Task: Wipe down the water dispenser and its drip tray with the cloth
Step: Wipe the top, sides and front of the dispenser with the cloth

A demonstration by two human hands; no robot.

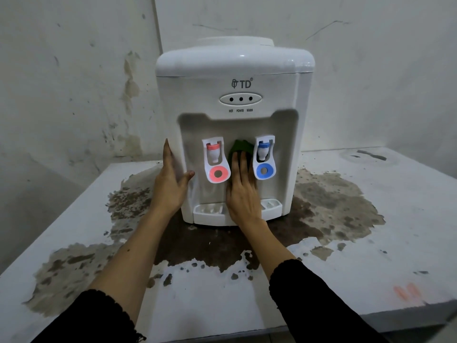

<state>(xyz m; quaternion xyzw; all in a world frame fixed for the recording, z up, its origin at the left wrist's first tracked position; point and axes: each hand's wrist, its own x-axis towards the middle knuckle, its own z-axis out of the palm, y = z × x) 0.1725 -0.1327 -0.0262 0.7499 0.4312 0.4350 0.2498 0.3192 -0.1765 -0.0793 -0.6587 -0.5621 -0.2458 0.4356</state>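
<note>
The dispenser [235, 100] stands upright on a stained table [371, 243], near a wall [74, 70]. The left hand [170, 179] rests flat against the dispenser's left side, fingers straight and together, thumb on the front edge. The right hand [243, 191] presses a green cloth [241, 146] against the recess back, between the red tap [214, 159] and blue tap [264, 157]; its fingers lie straight and close together over the cloth. The drip tray [210, 211] sits at the dispenser's base, partly covered by the right hand.
</note>
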